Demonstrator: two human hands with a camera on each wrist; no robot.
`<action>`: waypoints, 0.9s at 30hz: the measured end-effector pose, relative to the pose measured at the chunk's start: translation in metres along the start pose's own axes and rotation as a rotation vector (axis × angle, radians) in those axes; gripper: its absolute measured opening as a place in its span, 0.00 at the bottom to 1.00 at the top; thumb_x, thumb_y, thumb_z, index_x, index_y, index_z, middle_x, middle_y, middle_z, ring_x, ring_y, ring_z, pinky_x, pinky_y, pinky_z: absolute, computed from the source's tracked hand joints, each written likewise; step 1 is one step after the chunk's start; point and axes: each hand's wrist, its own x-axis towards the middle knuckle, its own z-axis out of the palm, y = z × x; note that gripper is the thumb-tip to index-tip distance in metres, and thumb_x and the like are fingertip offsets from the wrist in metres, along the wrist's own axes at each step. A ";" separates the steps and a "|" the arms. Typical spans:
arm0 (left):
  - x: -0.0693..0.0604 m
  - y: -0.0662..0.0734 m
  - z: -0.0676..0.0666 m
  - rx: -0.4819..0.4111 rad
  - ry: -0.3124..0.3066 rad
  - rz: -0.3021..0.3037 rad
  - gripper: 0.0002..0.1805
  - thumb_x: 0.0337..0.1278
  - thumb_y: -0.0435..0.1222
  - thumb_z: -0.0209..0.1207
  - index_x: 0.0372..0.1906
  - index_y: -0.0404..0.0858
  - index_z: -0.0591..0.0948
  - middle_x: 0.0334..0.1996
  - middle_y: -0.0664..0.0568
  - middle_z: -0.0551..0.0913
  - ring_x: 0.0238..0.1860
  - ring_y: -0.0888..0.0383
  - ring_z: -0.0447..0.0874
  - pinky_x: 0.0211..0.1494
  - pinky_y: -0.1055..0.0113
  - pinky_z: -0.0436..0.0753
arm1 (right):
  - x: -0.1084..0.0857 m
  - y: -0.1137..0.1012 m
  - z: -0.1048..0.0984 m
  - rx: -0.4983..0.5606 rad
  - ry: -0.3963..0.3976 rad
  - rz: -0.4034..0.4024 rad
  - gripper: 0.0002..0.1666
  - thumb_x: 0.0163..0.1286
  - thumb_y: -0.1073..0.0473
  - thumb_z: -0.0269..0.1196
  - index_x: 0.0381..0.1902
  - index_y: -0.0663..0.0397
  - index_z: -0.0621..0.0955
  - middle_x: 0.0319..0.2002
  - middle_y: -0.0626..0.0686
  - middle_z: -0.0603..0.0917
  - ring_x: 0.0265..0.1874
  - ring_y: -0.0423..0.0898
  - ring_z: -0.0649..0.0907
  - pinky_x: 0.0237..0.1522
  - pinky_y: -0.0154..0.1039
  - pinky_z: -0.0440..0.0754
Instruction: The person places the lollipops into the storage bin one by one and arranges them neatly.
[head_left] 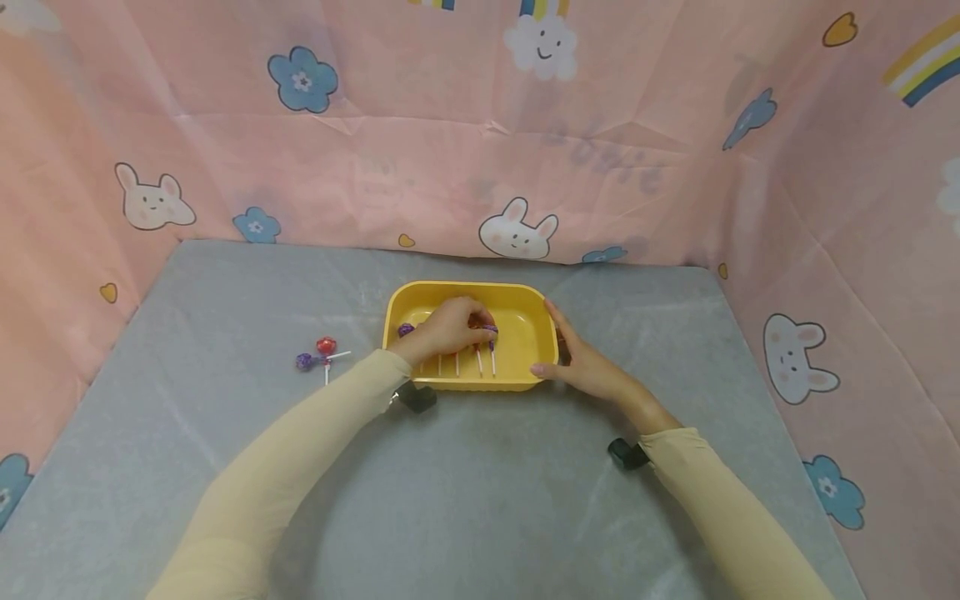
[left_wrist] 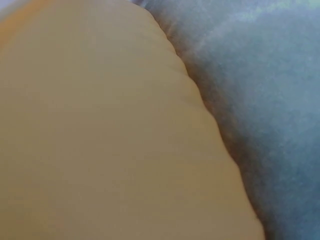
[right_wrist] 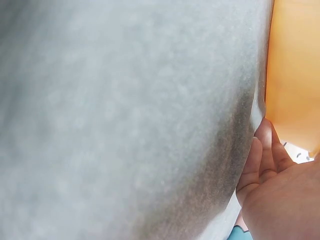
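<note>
Between pinching left fingers [head_left: 480, 336] sits a purple lollipop [head_left: 492, 329]; spread right fingers [head_left: 562, 322] grip the yellow tray [head_left: 465, 385].

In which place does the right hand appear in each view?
Head: the right hand is right of centre, at the right end of the yellow box.
Left wrist: not in it.
Right wrist: lower right corner, the box above it.
Shared landmark: grey tabletop, in all three.

Person's left hand [head_left: 453, 327] reaches inside the yellow tray [head_left: 480, 386], fingers curled, apparently pinching, tips partly hidden; right hand [head_left: 590, 367] holds tray's right end, thumb nearer.
</note>
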 end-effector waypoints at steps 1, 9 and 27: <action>0.000 0.000 0.000 0.001 0.000 0.001 0.12 0.62 0.44 0.65 0.43 0.41 0.86 0.33 0.51 0.84 0.33 0.59 0.78 0.37 0.72 0.77 | 0.000 0.000 0.000 0.001 0.000 0.000 0.62 0.66 0.43 0.67 0.76 0.17 0.32 0.76 0.59 0.59 0.67 0.57 0.70 0.72 0.63 0.64; 0.002 -0.002 0.002 0.035 0.011 0.029 0.11 0.62 0.44 0.65 0.43 0.41 0.86 0.36 0.52 0.87 0.37 0.59 0.78 0.43 0.70 0.77 | -0.001 -0.001 0.000 0.012 -0.003 -0.010 0.62 0.66 0.44 0.67 0.76 0.16 0.33 0.72 0.58 0.64 0.64 0.56 0.72 0.69 0.59 0.66; 0.000 0.000 0.000 0.115 0.041 0.099 0.11 0.60 0.42 0.66 0.41 0.40 0.88 0.36 0.51 0.88 0.38 0.58 0.75 0.47 0.66 0.77 | 0.000 0.003 0.001 0.007 0.006 -0.022 0.63 0.65 0.42 0.67 0.75 0.13 0.33 0.77 0.55 0.57 0.65 0.54 0.71 0.71 0.59 0.66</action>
